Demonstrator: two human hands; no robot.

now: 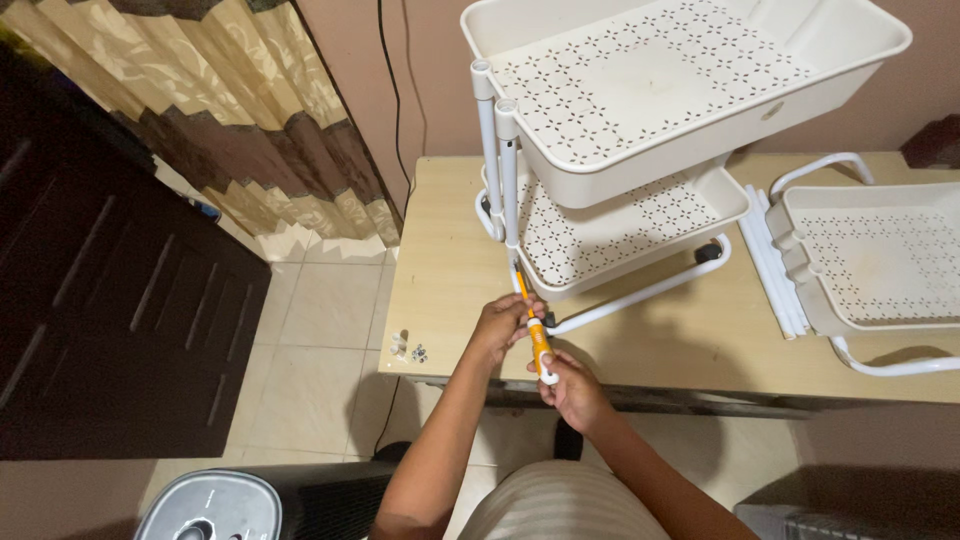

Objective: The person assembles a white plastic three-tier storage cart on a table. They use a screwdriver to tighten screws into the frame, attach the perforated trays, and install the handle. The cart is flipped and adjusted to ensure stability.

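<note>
the right hand (572, 388) has its fingers closed round the handle end of an orange-and-white screwdriver (538, 338). the left hand (503, 325) pinches the shaft near the tip, at the lower corner of a white tiered cart (640, 215) lying on the wooden worktop (450, 270). small screws (408, 350) sit at nine o'clock of the hands, a loose perforated tray (870, 260) at three o'clock.

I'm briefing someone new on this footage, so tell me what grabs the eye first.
The white perforated plastic tray cart lying tilted on the pale wooden table dominates the upper middle. At the table's near edge, the left hand and right hand grip an orange-and-white handled screwdriver against the cart's frame. A separate white perforated tray lies at the right.
</note>
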